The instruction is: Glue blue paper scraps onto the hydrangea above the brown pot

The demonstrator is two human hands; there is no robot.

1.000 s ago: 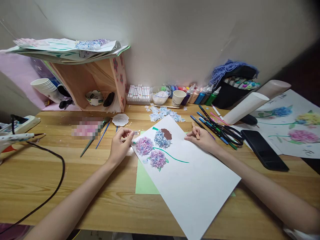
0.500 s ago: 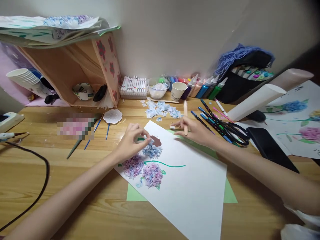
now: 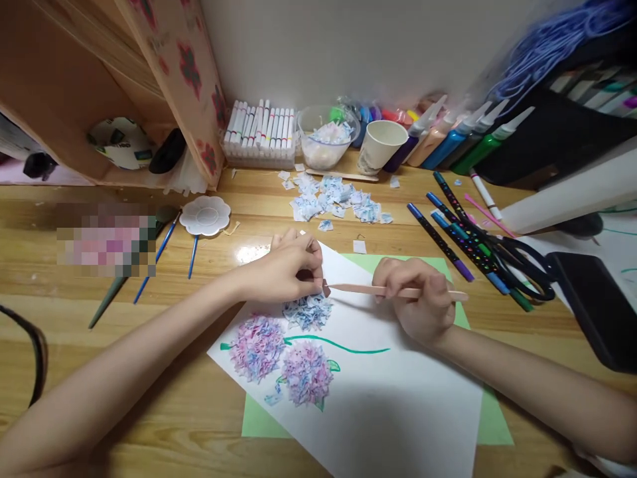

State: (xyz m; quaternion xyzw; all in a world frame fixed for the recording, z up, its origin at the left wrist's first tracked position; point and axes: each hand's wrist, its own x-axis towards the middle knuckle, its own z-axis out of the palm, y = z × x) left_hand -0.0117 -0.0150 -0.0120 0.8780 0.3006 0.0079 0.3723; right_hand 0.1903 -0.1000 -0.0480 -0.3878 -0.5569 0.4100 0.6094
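My left hand (image 3: 296, 265) is pinched over the blue ruffled paper flower (image 3: 308, 312) on a white sheet (image 3: 398, 411). A small piece of paper is in its fingertips, mostly hidden now. My right hand (image 3: 418, 299) is closed round a thin wooden stick (image 3: 358, 289), held level, with its pointed tip at my left fingertips. A bit of a brown patch (image 3: 326, 289) shows beside that tip. Two pink-purple paper flowers (image 3: 257, 347) sit lower on the sheet, near a green drawn stem (image 3: 348, 346). A green sheet (image 3: 269, 417) lies underneath.
Loose blue-white paper pieces (image 3: 333, 192) lie behind the sheet, near a clear bowl (image 3: 323, 149), a paper cup (image 3: 381, 146) and markers (image 3: 261, 126). Scissors (image 3: 527, 265), pens (image 3: 440, 242) and a black phone (image 3: 592, 309) are to the right. A flower-shaped palette (image 3: 205, 216) lies left.
The view has moved closer to the sheet. My right hand has turned the stick from upright to level and brought its tip to my left fingertips, which stay pinched by the blue flower.
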